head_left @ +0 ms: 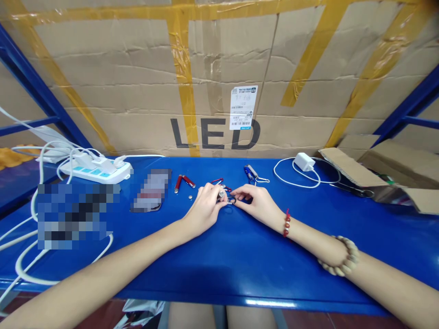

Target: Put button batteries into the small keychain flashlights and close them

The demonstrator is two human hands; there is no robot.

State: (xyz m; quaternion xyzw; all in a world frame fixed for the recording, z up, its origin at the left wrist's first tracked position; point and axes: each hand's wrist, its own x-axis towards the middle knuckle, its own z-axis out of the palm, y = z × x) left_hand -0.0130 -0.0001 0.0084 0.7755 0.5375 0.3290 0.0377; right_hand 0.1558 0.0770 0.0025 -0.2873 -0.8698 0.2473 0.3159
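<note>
My left hand (206, 208) is closed round a small keychain flashlight (221, 195), whose round silver end shows; its body is mostly hidden by the fingers. The thumb and fingertips of my right hand (257, 201) pinch a dark split ring (232, 200) beside it. Just beyond the hands lies a red carabiner clip (217, 181), with more small red and silver parts partly hidden. Left of them rest a red tube (178, 183), a second red tube (189, 181) and a small silver disc (190, 197). A blue flashlight (248, 173) and a silver one (253, 172) lie behind my right hand.
A phone (151, 191), partly blurred out, and a white power strip (99, 170) with tangled cables are on the left of the blue table (222, 269). At right are a white charger (304, 162), scissors (356, 189) and an open carton (394, 160). A large cardboard box (137, 91) stands behind.
</note>
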